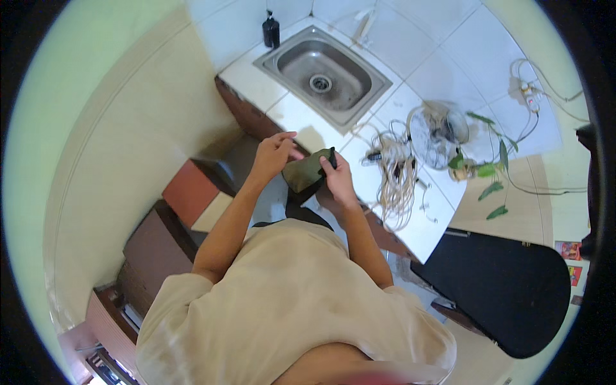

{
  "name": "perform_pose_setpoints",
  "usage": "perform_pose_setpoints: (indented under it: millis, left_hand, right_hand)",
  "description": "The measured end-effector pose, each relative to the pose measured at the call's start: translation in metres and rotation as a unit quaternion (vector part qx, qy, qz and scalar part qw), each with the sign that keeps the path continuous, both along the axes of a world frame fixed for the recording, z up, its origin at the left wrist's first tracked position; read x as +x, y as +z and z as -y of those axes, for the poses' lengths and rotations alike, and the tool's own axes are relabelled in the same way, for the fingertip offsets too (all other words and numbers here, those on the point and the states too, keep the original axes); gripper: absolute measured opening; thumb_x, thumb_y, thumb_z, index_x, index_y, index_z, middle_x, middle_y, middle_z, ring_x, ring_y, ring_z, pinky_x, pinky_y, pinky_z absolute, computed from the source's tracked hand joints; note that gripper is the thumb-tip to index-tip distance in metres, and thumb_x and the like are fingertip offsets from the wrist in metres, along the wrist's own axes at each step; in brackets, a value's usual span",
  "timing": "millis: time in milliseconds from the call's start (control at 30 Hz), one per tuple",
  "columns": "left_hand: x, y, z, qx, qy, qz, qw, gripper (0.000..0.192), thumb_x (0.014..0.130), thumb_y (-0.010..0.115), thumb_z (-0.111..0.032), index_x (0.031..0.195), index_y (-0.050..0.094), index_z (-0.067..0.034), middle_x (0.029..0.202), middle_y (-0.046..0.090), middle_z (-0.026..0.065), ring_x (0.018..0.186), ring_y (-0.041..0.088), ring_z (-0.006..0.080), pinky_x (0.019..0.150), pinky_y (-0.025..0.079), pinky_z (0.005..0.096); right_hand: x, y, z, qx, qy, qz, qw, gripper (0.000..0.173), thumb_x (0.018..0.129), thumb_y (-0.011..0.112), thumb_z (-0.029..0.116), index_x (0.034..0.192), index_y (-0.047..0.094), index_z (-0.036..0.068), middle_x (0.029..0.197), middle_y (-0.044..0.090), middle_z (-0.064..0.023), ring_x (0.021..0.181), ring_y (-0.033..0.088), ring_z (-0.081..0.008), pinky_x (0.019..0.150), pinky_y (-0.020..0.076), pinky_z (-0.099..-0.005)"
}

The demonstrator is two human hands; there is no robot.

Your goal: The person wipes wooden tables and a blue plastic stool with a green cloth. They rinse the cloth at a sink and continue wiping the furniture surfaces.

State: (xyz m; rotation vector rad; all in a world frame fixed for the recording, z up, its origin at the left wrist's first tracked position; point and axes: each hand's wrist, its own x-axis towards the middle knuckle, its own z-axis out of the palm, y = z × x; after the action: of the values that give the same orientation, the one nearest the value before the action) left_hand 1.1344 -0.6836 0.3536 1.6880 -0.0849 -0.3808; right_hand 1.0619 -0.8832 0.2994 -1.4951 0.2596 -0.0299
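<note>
In front of my body, at the counter's front edge, my right hand (340, 179) grips a dark green fabric pouch (302, 172) with a black edge. The thumb lies on top of the pouch near its right end. My left hand (275, 153) hovers just beyond the pouch's left side, fingers apart and partly blurred. It holds nothing that I can see. What is inside the pouch is hidden.
The white tiled counter (418, 231) carries a steel sink (313, 77), tangled cables (397, 178), a round glass-like vessel (435, 134) and a trailing plant (486, 169). A black pump bottle (271, 32) stands behind the sink. Boxes (191, 188) sit left; a black case (500, 288) leans right.
</note>
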Motion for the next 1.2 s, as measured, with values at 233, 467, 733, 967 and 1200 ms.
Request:
perform_pose_setpoints:
  millis: [233, 467, 733, 967, 1200]
  left_hand:
    - [0.127, 0.000, -0.014, 0.007, 0.068, -0.004, 0.998, 0.044, 0.093, 0.046, -0.010, 0.127, 0.073, 0.000, 0.119, 0.072, 0.0236, 0.051, 0.067, 0.0187, 0.057, 0.055, 0.0302]
    - [0.235, -0.028, -0.003, 0.033, 0.059, -0.061, 0.996, 0.040, 0.092, 0.048, -0.013, 0.111, 0.077, 0.007, 0.115, 0.073, 0.0199, 0.078, 0.069, 0.0221, 0.063, 0.056, 0.0310]
    - [0.367, -0.039, 0.016, 0.004, -0.153, -0.045, 0.987, 0.039, 0.110, 0.050, -0.026, 0.117, 0.072, 0.005, 0.100, 0.076, 0.0123, 0.088, 0.073, 0.0182, 0.092, 0.052, 0.0310]
    - [0.422, -0.071, 0.017, -0.010, -0.233, -0.046, 0.971, 0.045, 0.111, 0.049, -0.034, 0.114, 0.074, 0.004, 0.096, 0.078, 0.0123, 0.100, 0.071, 0.0169, 0.093, 0.052, 0.0332]
    - [0.451, -0.080, 0.054, 0.021, -0.320, -0.075, 0.944, 0.049, 0.111, 0.048, -0.038, 0.111, 0.075, 0.003, 0.096, 0.079, 0.0100, 0.097, 0.070, 0.0169, 0.096, 0.051, 0.0338]
  right_hand:
    - [0.212, 0.020, 0.102, -0.007, -0.102, 0.061, 0.993, 0.033, 0.099, 0.068, 0.022, 0.120, 0.067, -0.003, 0.103, 0.071, -0.0090, 0.093, 0.063, -0.0191, 0.087, 0.0504, -0.0336]
    - [0.399, -0.017, 0.179, -0.218, -0.179, -0.050, 0.958, 0.067, 0.091, 0.077, 0.033, 0.142, 0.051, -0.001, 0.120, 0.069, -0.0199, 0.108, 0.067, -0.0287, 0.096, 0.0513, -0.0388]
    - [0.566, -0.084, 0.285, -0.088, -0.270, -0.129, 0.950, 0.085, 0.087, 0.078, 0.027, 0.152, 0.038, -0.010, 0.137, 0.061, -0.0286, 0.123, 0.063, -0.0392, 0.106, 0.0497, -0.0432]
    - [0.561, -0.129, 0.269, -0.119, -0.271, 0.002, 0.955, 0.035, 0.092, 0.074, 0.021, 0.120, 0.064, 0.002, 0.102, 0.068, -0.0098, 0.095, 0.065, -0.0214, 0.085, 0.0526, -0.0365]
    - [0.548, -0.130, 0.260, -0.195, -0.413, -0.033, 0.889, 0.055, 0.087, 0.080, 0.025, 0.129, 0.060, -0.004, 0.120, 0.070, -0.0203, 0.110, 0.067, -0.0294, 0.097, 0.0514, -0.0424]
